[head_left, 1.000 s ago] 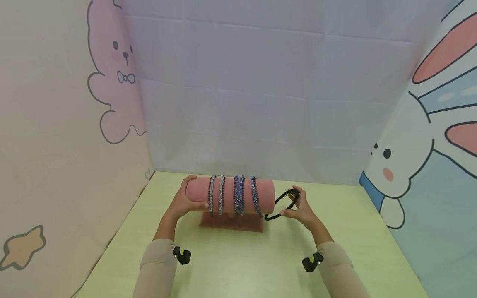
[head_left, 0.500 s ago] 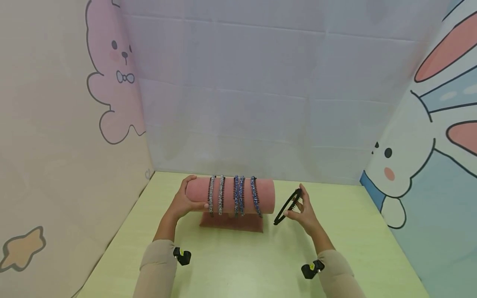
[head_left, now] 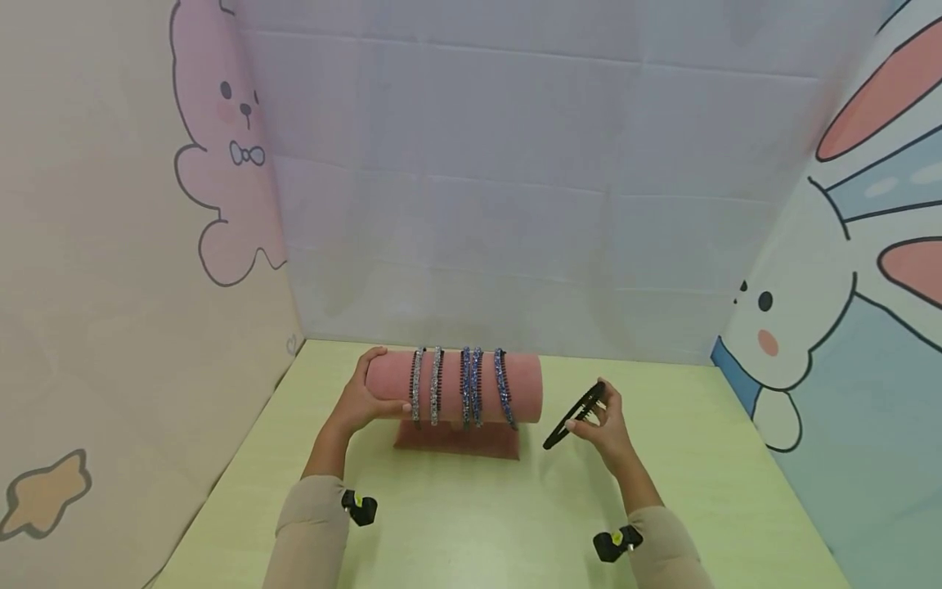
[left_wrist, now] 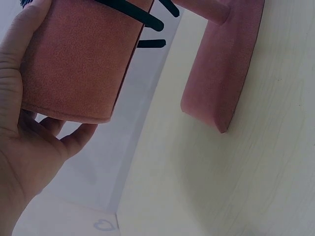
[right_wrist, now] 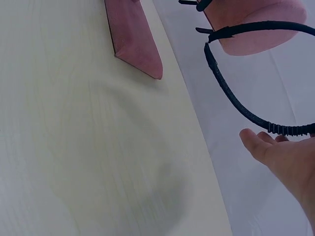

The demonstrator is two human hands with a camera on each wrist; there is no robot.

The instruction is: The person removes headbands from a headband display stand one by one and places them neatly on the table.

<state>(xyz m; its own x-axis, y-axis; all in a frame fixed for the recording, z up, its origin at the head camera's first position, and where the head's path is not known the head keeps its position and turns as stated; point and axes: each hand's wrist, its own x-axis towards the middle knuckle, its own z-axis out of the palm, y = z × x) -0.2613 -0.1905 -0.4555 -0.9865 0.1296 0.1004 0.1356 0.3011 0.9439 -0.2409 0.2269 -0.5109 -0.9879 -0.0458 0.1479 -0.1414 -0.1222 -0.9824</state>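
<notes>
A pink padded display roll point(head_left: 526, 386) lies crosswise on its stand, with several glittery headbands around it. Two silver headbands point(head_left: 436, 388) are toward the left, blue headbands point(head_left: 504, 388) toward the middle and right. My left hand point(head_left: 359, 402) grips the roll's left end, thumb in front. In the left wrist view the thumb lies along the pink fabric point(left_wrist: 81, 64) and fingertips show past its end. Right of the roll, apart from it, my right hand point(head_left: 609, 432) holds a black toothed headband point(right_wrist: 230, 93) between thumb and fingers, tilted above the table.
The stand's pink base point(head_left: 456, 442) sits on the pale yellow-green table point(head_left: 471, 523). A white sheet point(head_left: 471, 245) hangs behind the table. Cartoon-printed walls rise at the left and right. Small black wrist mounts point(head_left: 361, 507) are at both sleeves.
My right hand has drawn the black headband right, away from the roll's end, and slightly down. The headband has turned from a wide loop to nearly edge-on. My left hand stays put.
</notes>
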